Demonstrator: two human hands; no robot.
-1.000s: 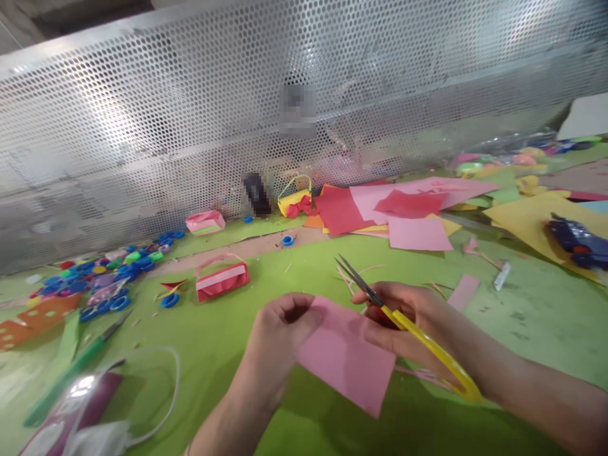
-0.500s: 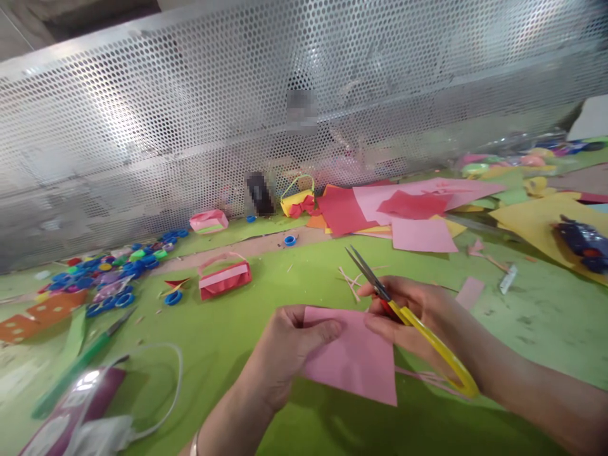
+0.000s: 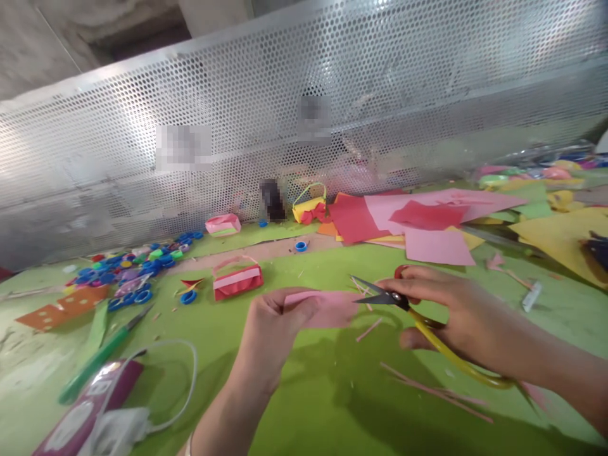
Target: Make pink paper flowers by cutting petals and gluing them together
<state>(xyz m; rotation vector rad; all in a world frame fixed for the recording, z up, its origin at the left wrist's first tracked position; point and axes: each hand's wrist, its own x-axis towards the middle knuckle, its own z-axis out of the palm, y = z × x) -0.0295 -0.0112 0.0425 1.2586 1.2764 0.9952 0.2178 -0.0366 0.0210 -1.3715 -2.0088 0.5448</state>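
A piece of pink paper point(image 3: 335, 310) is pinched between the thumb and fingers of my left hand point(image 3: 278, 323), held above the green table. My right hand point(image 3: 441, 304) grips yellow-handled scissors point(image 3: 439, 348), whose blades are spread apart, with the tips at the paper's right edge. One blade tip seems to touch or overlap that edge; I cannot tell whether it cuts in. Thin pink paper strips point(image 3: 439, 391) lie on the table below my right hand, and a short strip point(image 3: 369, 330) lies under the blades.
A red paper bag point(image 3: 238, 282) and a yellow one point(image 3: 308, 210) stand beyond my hands. Coloured paper sheets point(image 3: 427, 215) are piled at the back right. At left lie bottle caps point(image 3: 128, 266), a green-handled knife point(image 3: 102, 358) and a purple power strip point(image 3: 88, 415). A perforated metal panel point(image 3: 237, 95) closes the back.
My right hand has let go of the paper and moved right, and the scissors have opened and turned toward the paper's edge. My left hand has tilted the paper flatter. The view has shifted.
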